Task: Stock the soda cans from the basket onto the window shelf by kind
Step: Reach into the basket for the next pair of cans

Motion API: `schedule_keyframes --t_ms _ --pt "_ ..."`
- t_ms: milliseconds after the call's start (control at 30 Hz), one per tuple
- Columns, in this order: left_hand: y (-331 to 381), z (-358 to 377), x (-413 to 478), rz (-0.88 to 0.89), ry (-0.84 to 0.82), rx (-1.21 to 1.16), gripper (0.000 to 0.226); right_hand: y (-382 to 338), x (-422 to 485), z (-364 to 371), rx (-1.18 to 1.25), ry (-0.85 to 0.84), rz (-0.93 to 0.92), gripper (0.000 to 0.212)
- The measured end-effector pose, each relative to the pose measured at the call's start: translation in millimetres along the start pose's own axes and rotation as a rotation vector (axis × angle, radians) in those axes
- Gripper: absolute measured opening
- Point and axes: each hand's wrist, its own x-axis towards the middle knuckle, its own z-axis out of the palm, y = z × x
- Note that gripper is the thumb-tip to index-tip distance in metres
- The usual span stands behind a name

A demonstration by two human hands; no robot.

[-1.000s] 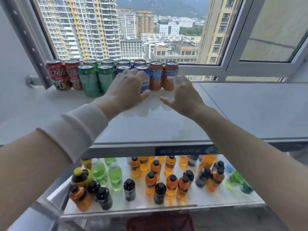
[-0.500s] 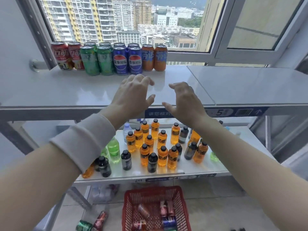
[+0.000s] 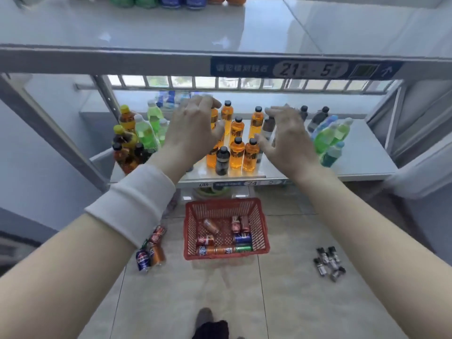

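Note:
A red plastic basket (image 3: 189,231) stands on the tiled floor below me, holding several soda cans (image 3: 221,237) in red, blue, orange and green. The window shelf (image 3: 146,33) spans the top of the view; only the bottoms of the cans lined up on it (image 3: 171,0) show at the upper edge. My left hand (image 3: 193,128) and my right hand (image 3: 286,138) hover in mid-air in front of the lower shelf, fingers spread and curled, holding nothing. A white cuff covers my left wrist.
A lower shelf (image 3: 362,162) carries many orange, green and dark drink bottles (image 3: 237,148). Several loose cans (image 3: 150,250) lie on the floor left of the basket, and small dark items (image 3: 329,263) lie to its right. A grey frame post (image 3: 49,128) slants at left.
My view has tipped down from the window shelf to the floor. Both hands have drawn back from the cans on the shelf and dropped lower, still empty. The basket is now fully in sight.

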Motion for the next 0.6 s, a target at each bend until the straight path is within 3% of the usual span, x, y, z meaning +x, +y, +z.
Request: schedule_keyframes --t_ms 333,600 --pt "7.3 70.9 -98.0 -0.140 -0.107 0.018 0.035 48.3 -113.4 48.6 0.083 -0.146 0.061 0.054" --pt "-28.4 114.3 -127.6 -0.260 -0.220 -0.015 0.033 68.2 -139.1 110.9 0.110 -0.351 0.131 0.054"
